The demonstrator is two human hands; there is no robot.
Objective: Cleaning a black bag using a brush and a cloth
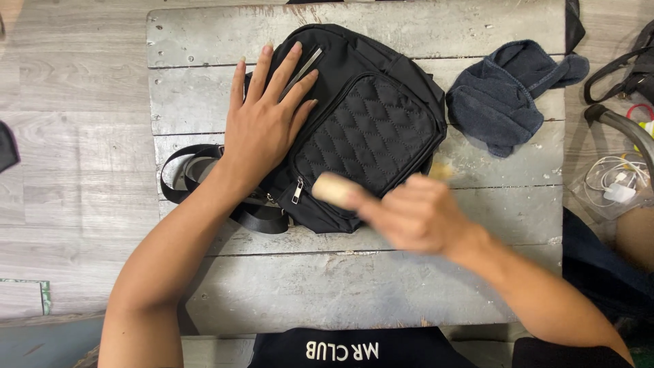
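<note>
A black bag (371, 129) with a quilted front pocket lies on a worn grey wooden table (340, 286). My left hand (267, 119) lies flat on the bag's left side, fingers spread, pressing it down. My right hand (415, 211), blurred by motion, grips a brush with a pale wooden handle (334, 189) at the bag's lower edge. The handle end points left; the bristle end is blurred near the bag's right corner. The bag's black strap (187, 177) loops off to the left under my left wrist.
A crumpled dark blue cloth (507, 95) lies at the table's back right. White cables in a clear bag (613, 184) and a black strap (623, 71) sit on the floor to the right. Pale wood flooring surrounds the table.
</note>
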